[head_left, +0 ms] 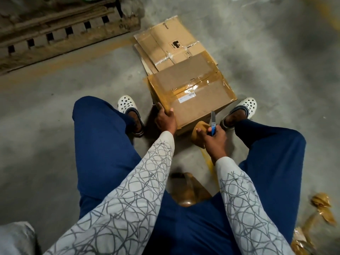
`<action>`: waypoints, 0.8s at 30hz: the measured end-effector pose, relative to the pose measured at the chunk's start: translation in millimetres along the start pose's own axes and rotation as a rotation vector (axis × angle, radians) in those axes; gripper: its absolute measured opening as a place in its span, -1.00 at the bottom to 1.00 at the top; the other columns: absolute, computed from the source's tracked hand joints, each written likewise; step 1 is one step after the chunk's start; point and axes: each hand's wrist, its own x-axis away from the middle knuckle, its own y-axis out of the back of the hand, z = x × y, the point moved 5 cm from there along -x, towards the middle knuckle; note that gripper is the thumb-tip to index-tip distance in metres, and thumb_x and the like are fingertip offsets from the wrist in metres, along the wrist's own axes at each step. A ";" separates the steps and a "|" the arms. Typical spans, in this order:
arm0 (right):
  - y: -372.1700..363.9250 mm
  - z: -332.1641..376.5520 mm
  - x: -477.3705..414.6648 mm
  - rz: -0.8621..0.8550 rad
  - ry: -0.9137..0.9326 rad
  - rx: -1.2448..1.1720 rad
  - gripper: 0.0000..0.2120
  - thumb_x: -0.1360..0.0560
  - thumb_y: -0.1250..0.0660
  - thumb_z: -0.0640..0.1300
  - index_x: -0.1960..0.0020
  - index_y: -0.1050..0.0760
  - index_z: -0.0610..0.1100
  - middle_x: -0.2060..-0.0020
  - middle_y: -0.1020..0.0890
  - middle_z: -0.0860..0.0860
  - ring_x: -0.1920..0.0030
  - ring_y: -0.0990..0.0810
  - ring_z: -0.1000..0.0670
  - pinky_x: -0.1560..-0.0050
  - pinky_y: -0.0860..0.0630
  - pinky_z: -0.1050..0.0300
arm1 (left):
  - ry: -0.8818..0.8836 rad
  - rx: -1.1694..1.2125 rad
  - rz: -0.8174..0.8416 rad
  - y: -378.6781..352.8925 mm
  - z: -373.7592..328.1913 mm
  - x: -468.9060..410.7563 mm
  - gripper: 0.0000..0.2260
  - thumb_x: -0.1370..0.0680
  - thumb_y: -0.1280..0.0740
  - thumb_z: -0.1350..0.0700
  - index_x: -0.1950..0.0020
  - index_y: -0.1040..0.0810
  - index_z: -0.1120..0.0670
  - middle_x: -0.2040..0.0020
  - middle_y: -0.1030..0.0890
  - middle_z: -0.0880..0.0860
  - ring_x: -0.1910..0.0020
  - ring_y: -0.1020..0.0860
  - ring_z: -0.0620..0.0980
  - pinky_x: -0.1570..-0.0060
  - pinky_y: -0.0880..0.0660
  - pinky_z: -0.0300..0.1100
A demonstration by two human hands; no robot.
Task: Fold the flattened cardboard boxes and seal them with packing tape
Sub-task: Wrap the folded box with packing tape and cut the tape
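The grey concrete floor [55, 111] fills the view. A weathered wooden pallet [60, 34] is cut off at the top left, and a grey shape at the bottom left corner is too cropped to name. The person sits with knees apart in blue trousers.

Between the white perforated clogs [127, 103] stands the folded brown cardboard box [198, 100], one corner turned toward the person. Its glossy brown tape seam runs left to right across the top, rising toward the far right. Just behind it lies a stack of flattened brown cardboard boxes [165, 43], long axis pointing away. The stack's printed logo and black pictogram are too small to read, as is the white label [185, 97] on the box.

Something brown between the thighs is hard to make out. Crumpled brown tape scraps [320, 203] lie at the lower right.

The left hand [165, 122] curls over the box's near-left corner. The right hand [215, 140] grips a brown packing-tape roll [199, 133] together with a blue-handled utility knife [213, 120], blade pointing away at the box's near edge.
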 end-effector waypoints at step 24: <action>-32.1 50.6 -20.8 0.053 0.363 0.062 -0.68 -0.48 -0.44 0.01 0.25 -0.30 0.03 0.31 -0.49 -0.05 0.27 -0.49 -0.13 0.24 -0.52 -0.14 | -0.437 0.340 -0.072 -22.9 -19.4 -141.4 -0.34 -0.59 -0.16 -0.03 -0.60 -0.07 0.26 -0.61 -0.04 0.23 -0.56 -0.07 -0.05 -0.44 -0.04 -0.44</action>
